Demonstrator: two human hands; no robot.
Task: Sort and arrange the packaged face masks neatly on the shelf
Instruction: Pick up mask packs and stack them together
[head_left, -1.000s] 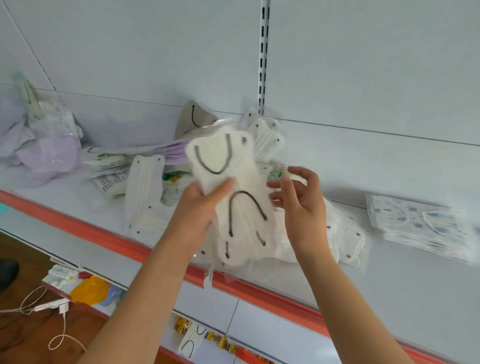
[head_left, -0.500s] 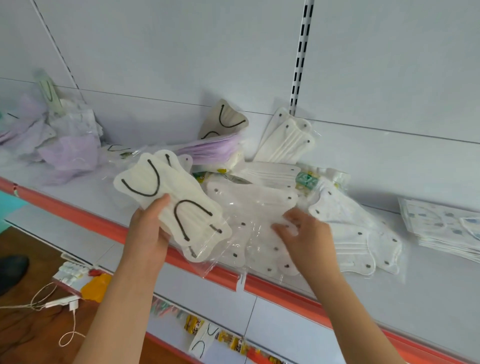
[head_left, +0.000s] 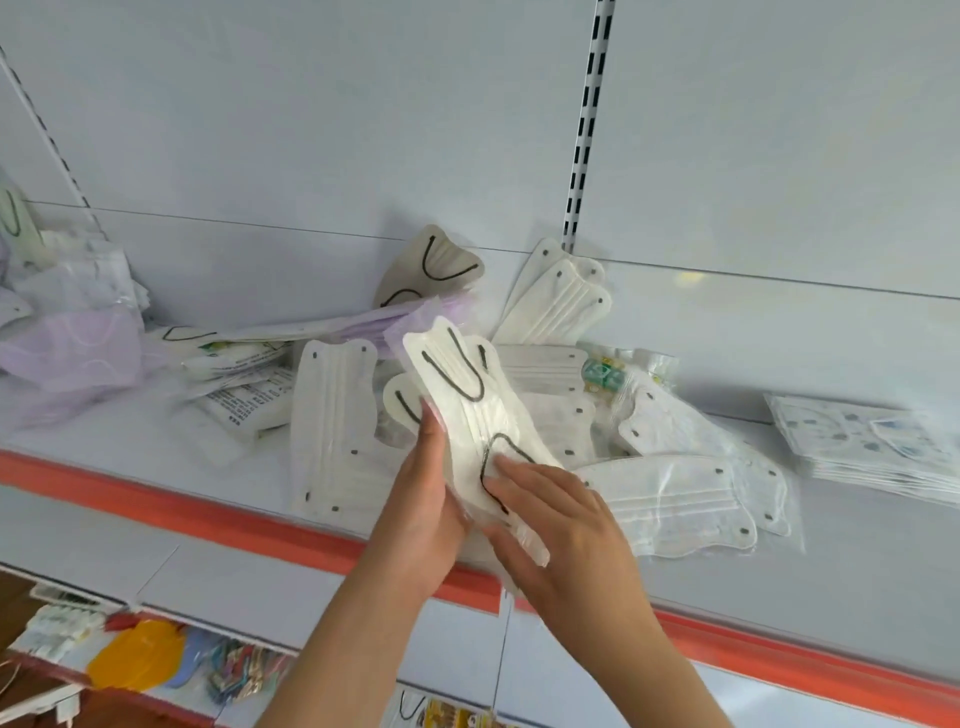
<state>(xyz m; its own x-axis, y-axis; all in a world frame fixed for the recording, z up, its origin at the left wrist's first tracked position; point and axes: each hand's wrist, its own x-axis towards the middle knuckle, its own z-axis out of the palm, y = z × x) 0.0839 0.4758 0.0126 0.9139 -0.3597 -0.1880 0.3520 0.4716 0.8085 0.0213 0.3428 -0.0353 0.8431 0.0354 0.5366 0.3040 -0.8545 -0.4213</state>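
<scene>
A clear packet of cream masks with black ear loops (head_left: 467, 395) stands tilted above the shelf (head_left: 857, 561) front edge. My left hand (head_left: 423, 504) grips it from the left side, thumb along its edge. My right hand (head_left: 561, 525) holds its lower part, fingers curled over the front and thumb under the bottom end. Behind lie loose white mask packets (head_left: 675, 493) flat on the shelf, another white packet (head_left: 332, 431) to the left, and white ones leaning on the back wall (head_left: 558, 301).
A neat stack of patterned mask packets (head_left: 872, 441) lies at the right. Purple mask packets (head_left: 72, 348) are heaped at the left. A cream mask with black loops (head_left: 431, 270) leans against the back panel. An orange strip (head_left: 260, 525) runs along the shelf front; goods hang below.
My left hand has swung the black-looped packet from the left back to the middle and turned it more upright. My right hand left the white packets on the shelf and took hold of its lower end.
</scene>
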